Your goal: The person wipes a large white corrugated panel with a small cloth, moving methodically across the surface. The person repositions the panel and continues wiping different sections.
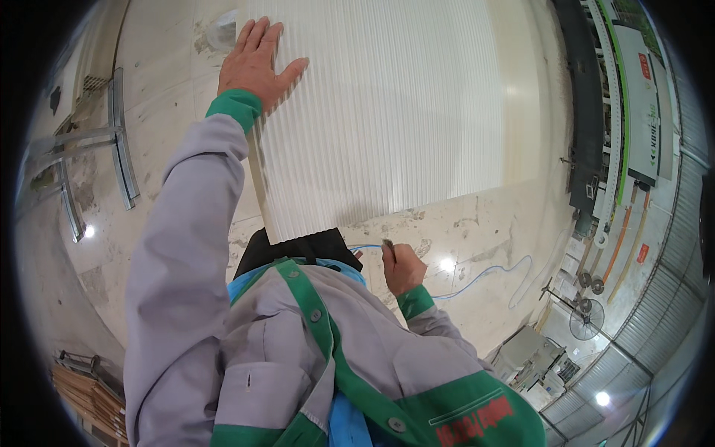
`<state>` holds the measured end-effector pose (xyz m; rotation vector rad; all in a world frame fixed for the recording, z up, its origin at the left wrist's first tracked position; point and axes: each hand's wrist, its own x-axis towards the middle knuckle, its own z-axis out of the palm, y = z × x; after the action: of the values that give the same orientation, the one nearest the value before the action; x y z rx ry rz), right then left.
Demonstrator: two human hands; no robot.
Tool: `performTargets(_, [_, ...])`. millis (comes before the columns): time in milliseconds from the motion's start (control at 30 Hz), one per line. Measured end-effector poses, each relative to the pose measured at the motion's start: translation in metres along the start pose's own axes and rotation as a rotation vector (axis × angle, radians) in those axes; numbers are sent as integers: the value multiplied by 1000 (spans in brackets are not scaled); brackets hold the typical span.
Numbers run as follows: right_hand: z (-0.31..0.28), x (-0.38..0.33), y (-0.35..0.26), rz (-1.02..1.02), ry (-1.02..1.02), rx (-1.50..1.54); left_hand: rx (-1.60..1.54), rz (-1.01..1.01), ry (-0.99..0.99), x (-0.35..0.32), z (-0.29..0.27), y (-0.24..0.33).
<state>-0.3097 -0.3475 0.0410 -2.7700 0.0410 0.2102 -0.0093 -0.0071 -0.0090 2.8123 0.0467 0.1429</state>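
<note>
Bearing red lettering, a jacket faces ribbed sheeting.

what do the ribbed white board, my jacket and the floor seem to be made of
Ribbed board: perhaps plastic or coated wood, satin; its grooves catch soft light. Jacket: woven cloth, probably, matt; it creases softly and shows stitching. Floor: likely polished stone or ceramic tile; joint lines and lamp glare show.

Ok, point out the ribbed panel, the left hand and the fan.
Ribbed panel (387, 112), head view: its ribbed face.
Left hand (254, 72), head view: back of the hand.
Fan (587, 320), head view: its round cage.
</note>
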Motion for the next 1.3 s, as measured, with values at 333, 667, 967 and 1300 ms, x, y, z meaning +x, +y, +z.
performTargets(333, [14,58,-19,-1,117,74,-29,17,3,0,-2,-3])
performTargets(667, [28,312,-85,-178,208,-142,-199,11,23,9,-7,-7])
performTargets(967, [18,660,-216,-321,298,-241,-220,17,20,14,-10,-7])
performTargets(1300, [24,401,-114,-230,178,-165,-120,34,77,4,-1,-5])
